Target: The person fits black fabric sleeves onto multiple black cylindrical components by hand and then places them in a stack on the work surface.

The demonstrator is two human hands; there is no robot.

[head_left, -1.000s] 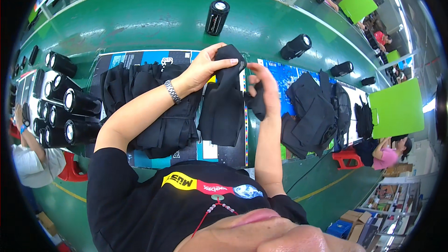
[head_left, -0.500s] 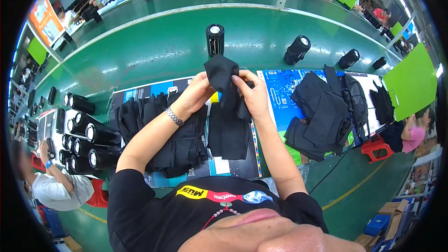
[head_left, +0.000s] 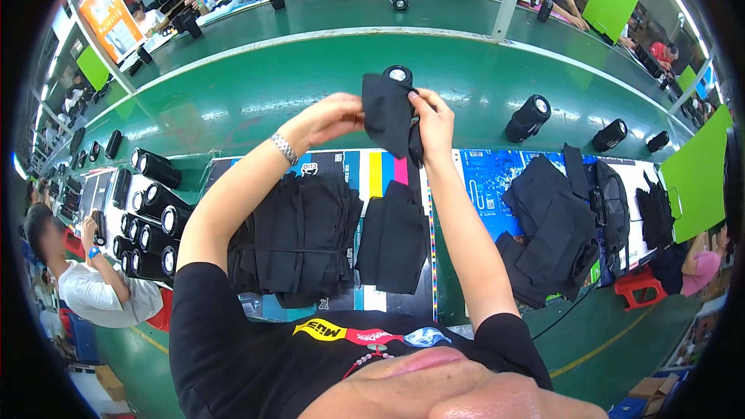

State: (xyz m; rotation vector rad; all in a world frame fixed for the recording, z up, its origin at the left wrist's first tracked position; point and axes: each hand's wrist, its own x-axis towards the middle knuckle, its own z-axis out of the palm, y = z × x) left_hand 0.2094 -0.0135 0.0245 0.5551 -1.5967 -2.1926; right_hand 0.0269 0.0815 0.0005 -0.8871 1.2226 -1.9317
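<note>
In front of me, above the bench, hangs a piece of black cloth (head_left: 386,115). My right hand (head_left: 434,126) pinches its upper right edge between thumb and fingers, and a dark fold hangs below that palm. At the cloth's left edge is my left hand (head_left: 330,119), its fingertips closed there and partly hidden. Just behind the cloth stands a black cylindrical speaker (head_left: 400,74), with only its top showing. Nearer me lie a flat black cloth piece (head_left: 393,242) and, left of it, a strapped bundle of black cloth (head_left: 299,240).
To the right are a heap of black cloth (head_left: 552,221) and a black mesh bag (head_left: 613,202). Several black speakers (head_left: 155,221) stand grouped at the left. More speakers (head_left: 529,118) stand along the green conveyor (head_left: 256,101). A co-worker (head_left: 101,279) sits at the left.
The cloth has been lifted off the flat piece and spread wider, now covering most of the speaker behind. Both hands have moved a little farther away. The whole view has shifted somewhat.
</note>
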